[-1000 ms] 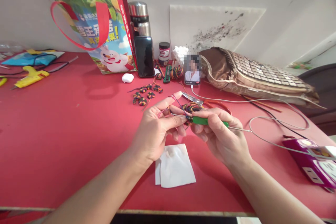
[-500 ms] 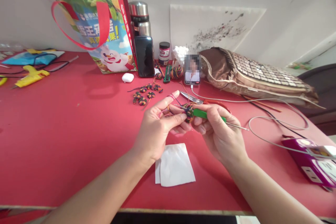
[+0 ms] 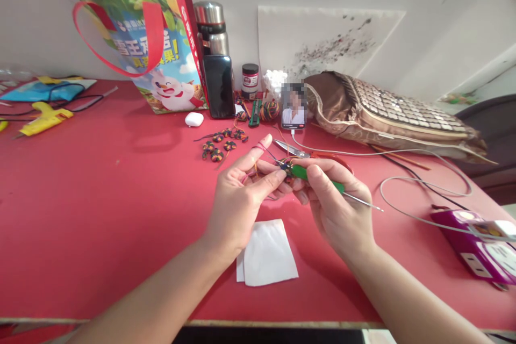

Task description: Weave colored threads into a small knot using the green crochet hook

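My right hand (image 3: 336,207) is closed around a green-handled crochet hook (image 3: 318,179), its metal shaft sticking out to the right. My left hand (image 3: 242,193) pinches a small multicoloured crocheted piece (image 3: 285,165) at the hook's tip, with coloured yarn wound over the raised index finger. Both hands hover above the red table (image 3: 100,199), just over a white folded paper (image 3: 266,253). Several finished multicoloured crocheted pieces (image 3: 220,145) lie behind my left hand.
Scissors with red handles (image 3: 298,151) lie behind my hands. A phone (image 3: 293,106), a dark phone (image 3: 219,86), a printed bag (image 3: 141,37), a flask, a jar and a brown beaded bag (image 3: 387,113) line the wall. A purple power strip (image 3: 475,242) and cables sit right; a yellow glue gun (image 3: 44,118) far left.
My right hand has tilted the hook so its shaft points lower right, and the hands have drawn closer together. The yarn loop near the hook has tightened.
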The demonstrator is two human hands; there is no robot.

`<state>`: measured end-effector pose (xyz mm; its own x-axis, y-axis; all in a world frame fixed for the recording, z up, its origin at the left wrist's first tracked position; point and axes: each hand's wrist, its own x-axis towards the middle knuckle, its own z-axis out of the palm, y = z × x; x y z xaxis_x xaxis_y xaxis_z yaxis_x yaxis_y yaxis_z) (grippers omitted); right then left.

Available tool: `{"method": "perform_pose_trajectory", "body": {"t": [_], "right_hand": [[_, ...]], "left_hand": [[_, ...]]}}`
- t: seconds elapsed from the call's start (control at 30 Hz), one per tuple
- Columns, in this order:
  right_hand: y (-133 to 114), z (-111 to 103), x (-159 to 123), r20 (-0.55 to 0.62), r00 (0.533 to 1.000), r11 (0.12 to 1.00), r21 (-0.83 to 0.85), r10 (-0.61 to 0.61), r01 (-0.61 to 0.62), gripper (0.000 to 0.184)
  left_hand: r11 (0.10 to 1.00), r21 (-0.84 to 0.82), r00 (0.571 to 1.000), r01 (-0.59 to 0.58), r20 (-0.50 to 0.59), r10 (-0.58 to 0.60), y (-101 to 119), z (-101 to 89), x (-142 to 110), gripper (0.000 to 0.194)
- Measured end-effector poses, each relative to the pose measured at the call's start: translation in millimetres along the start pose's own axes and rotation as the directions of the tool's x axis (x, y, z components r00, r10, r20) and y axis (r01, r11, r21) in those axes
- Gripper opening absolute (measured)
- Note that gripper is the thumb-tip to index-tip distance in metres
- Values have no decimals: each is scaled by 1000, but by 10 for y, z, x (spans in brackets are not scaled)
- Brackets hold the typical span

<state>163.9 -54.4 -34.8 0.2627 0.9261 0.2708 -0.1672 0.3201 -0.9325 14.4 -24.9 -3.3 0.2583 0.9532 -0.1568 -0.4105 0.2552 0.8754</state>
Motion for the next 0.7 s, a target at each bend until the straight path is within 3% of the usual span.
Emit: {"method": "perform_pose_trajectory", "body": {"t": [0.1, 0.23, 0.47, 0.7], "right_hand": [[-17, 63, -64, -60, 989, 974, -189, -137, 123, 12], [-24, 97, -120, -34, 966, 924, -303, -256, 234, 14], [33, 18, -128, 10, 990, 984, -108, -140, 141, 20], [50, -11, -100, 23, 999, 998, -40, -43, 44, 26]], "left_hand": [[998, -69, 1000, 17, -22, -18, -12, 39, -9, 79], [978, -193, 997, 74, 5, -75, -3, 41, 15, 79], [972, -214, 994, 103, 55, -93, 67, -18, 55, 70], [967, -217, 991, 133, 8, -134, 98, -27, 55, 65]]}}
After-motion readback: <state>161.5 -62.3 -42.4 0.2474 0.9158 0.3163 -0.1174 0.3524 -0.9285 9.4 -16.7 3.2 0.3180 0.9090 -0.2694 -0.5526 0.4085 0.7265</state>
